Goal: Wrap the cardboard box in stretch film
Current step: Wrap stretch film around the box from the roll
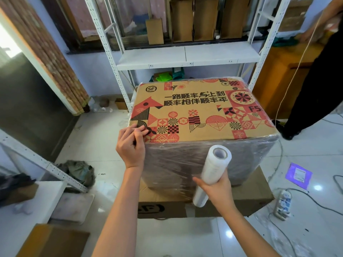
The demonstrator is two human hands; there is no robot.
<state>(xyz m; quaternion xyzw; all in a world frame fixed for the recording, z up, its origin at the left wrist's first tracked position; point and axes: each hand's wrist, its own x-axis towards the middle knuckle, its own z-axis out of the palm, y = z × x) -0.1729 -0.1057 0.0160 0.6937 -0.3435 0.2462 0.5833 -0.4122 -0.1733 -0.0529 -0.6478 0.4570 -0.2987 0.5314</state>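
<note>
Cardboard box (193,112): one, film-covered sides.
Film roll (213,173): one.
Left hand (130,145): grip pinching film at box corner.
Right hand (216,188): grip curled round roll.

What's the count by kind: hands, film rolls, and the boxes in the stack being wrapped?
Hands: 2, left hand, right hand
Film rolls: 1, stretch film roll
Stacked boxes: 2, printed cardboard box on the lower box
Total: 5

Left hand (131,146): centre-left of frame, forearm extended from the lower edge, fingers curled, fingertips pinched together. Right hand (216,188): lower centre-right, forearm extended, fingers wrapped in a closed grip, thumb outstretched leftward.
</note>
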